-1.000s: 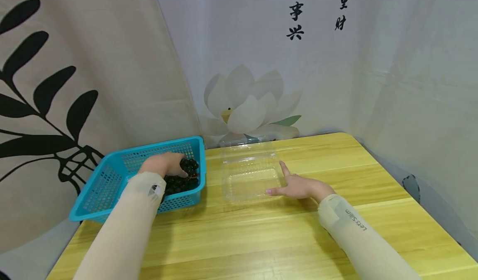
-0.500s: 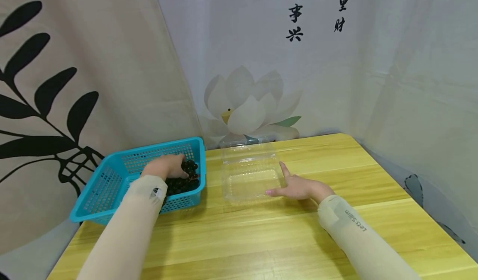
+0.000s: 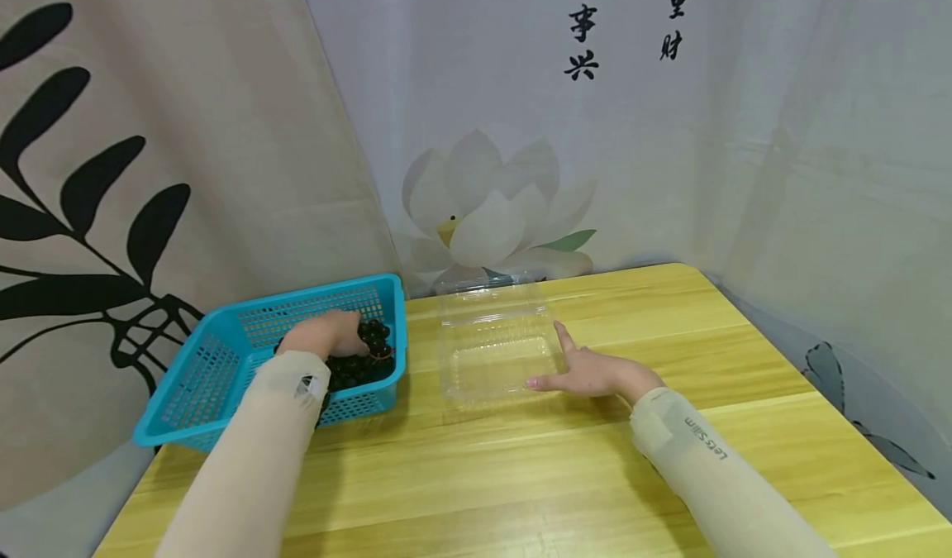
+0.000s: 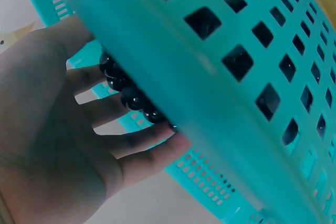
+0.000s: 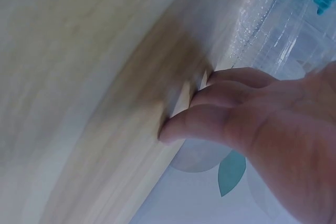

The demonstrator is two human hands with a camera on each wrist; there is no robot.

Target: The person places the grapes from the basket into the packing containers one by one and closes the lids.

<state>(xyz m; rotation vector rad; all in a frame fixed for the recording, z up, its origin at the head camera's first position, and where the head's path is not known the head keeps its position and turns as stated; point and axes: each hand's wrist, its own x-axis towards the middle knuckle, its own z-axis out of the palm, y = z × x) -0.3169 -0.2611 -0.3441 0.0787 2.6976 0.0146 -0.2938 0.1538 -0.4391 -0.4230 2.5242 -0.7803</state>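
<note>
Dark grapes (image 3: 362, 369) lie heaped at the right end of a blue plastic basket (image 3: 199, 376). My left hand (image 3: 327, 333) reaches down among them, its fingers touching the bunch. In the left wrist view, spread fingers (image 4: 139, 140) run to the grapes (image 4: 134, 96), and the basket rim hides some of the fingertips. Right of the basket stands a clear plastic clamshell box (image 3: 500, 358) with its lid raised toward the curtain. My right hand (image 3: 595, 372) rests at the box's right side, thumb and index finger spread apart. Fingertips (image 5: 167, 134) touch the tabletop in the right wrist view.
Both the basket and the box stand on a yellow wood-grain table (image 3: 476, 484). A printed curtain (image 3: 491, 128) hangs right behind the table's back edge. The basket's left end overhangs the table's left side.
My left hand has shifted slightly within the grapes, and its index finger and thumb now reach less far over them. My right hand and the clear box have kept their places.
</note>
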